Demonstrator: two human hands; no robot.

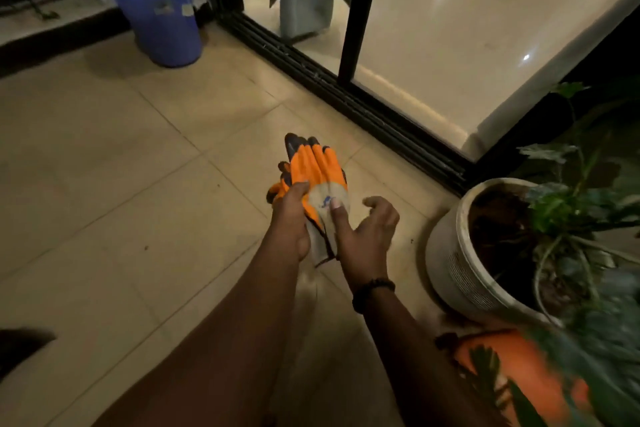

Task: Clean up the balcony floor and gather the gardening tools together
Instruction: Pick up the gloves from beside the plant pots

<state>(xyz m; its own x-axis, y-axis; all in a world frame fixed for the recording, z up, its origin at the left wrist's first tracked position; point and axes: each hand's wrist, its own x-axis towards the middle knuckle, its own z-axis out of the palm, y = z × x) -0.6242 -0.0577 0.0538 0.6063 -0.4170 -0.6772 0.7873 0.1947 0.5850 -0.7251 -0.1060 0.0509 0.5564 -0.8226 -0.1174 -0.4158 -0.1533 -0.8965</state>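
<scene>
Orange and grey gardening gloves point(311, 166) with dark fingertips are held above the tiled balcony floor point(104, 166), fingers pointing away from me. My left hand point(289, 218) grips them from the left side, fingers curled round the stack. My right hand point(367, 229) is beside them, its thumb resting on the grey cuff part while the other fingers are loosely curled and apart from the gloves.
A blue plastic bucket point(156, 7) stands at the far left by the wall. A dark sliding door track point(346, 94) runs diagonally. A pale ribbed plant pot point(450, 260) with a leafy plant sits at the right, and an orange object point(519, 364) lies below it.
</scene>
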